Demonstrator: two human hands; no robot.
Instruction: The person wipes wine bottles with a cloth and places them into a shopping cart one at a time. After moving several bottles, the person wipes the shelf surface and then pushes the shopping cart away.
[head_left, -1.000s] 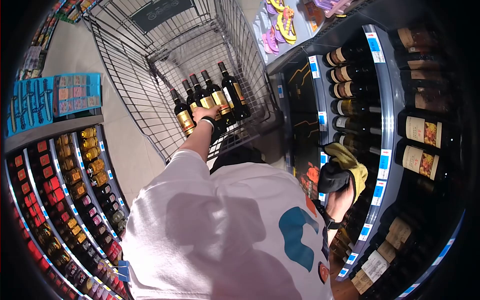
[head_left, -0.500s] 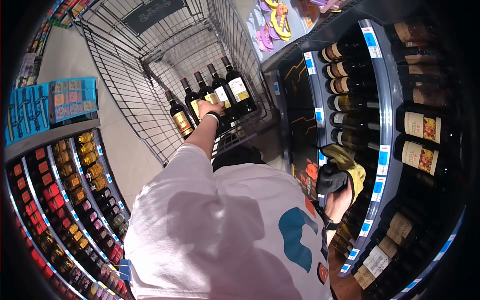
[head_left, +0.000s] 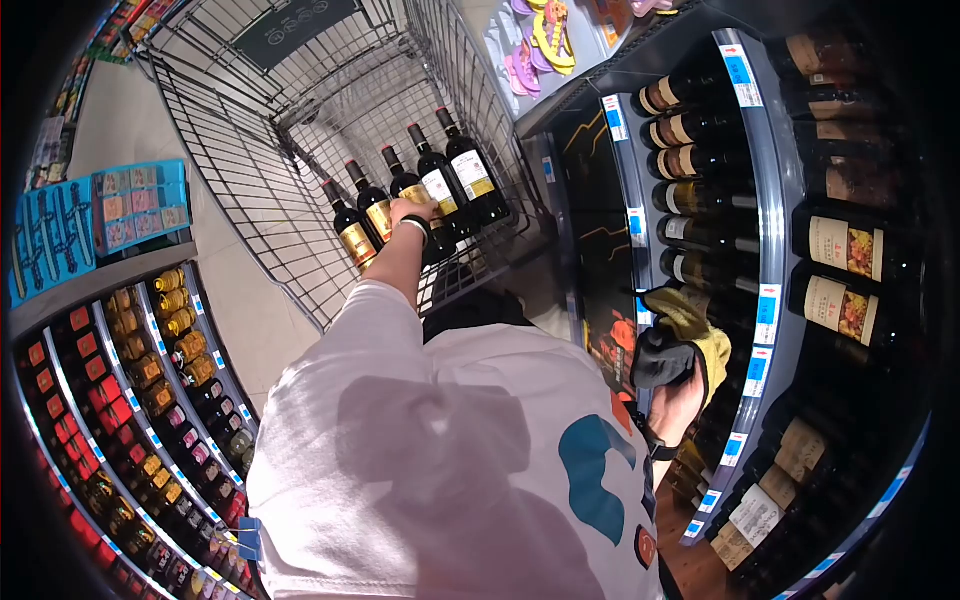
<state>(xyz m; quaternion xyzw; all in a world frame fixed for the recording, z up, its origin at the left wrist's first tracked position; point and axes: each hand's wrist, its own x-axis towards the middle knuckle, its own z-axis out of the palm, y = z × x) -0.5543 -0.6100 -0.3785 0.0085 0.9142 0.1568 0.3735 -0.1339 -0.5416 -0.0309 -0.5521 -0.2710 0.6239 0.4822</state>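
Several dark wine bottles stand in a row, tilted, in the near end of a wire shopping cart [head_left: 225, 150]. My left hand [head_left: 412, 212] is closed around the lower part of the middle wine bottle [head_left: 404, 184], which has a yellow label. To its left are a gold-labelled bottle [head_left: 377, 215] and another bottle [head_left: 354, 240] at the row's end. White-and-yellow-labelled bottles [head_left: 472, 175] are on the right. Off to the right, my right hand [head_left: 680, 405] grips a yellow and dark grey cloth [head_left: 668, 355] beside the shelf; its fingers are partly covered.
Wine shelves [head_left: 768, 230] with price tags rise close on the right, bottles lying and standing on them. Left are more shelves [head_left: 150, 400] of bottles and packets, with a blue display tray [head_left: 100, 215] above. A bin with purple and yellow items [head_left: 540, 50] is beyond the cart.
The second bottle from the left has shifted closer to the leftmost one. My left hand is now at the middle bottle. My right hand holds the cloth as before.
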